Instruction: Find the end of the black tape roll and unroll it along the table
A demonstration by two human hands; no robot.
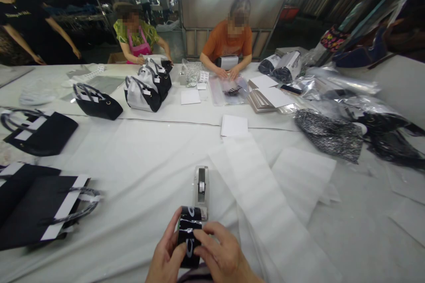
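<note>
My left hand [168,247] is wrapped round the left side of a small folded black bundle [190,247] with pale printed lettering, its thumb lying on the front. A glossy strip, like clear tape, crosses the bundle's middle. From the right, my right hand [224,247] grips the bundle's edge, fingertips pressed near the strip. Just beyond the bundle stands a grey tape dispenser [201,185] with a small roll in it; the bundle partly hides its near end. Long sheets of white wrapping paper [265,185] lie right of my hands.
Black handbags [40,208] line the left side. Stacked white cards [234,125] lie ahead, beyond the dispenser. Plastic-wrapped bags [392,128] crowd the right. Across the table, a person in orange [227,44] handles a plastic bag; another [139,40] handles handbags.
</note>
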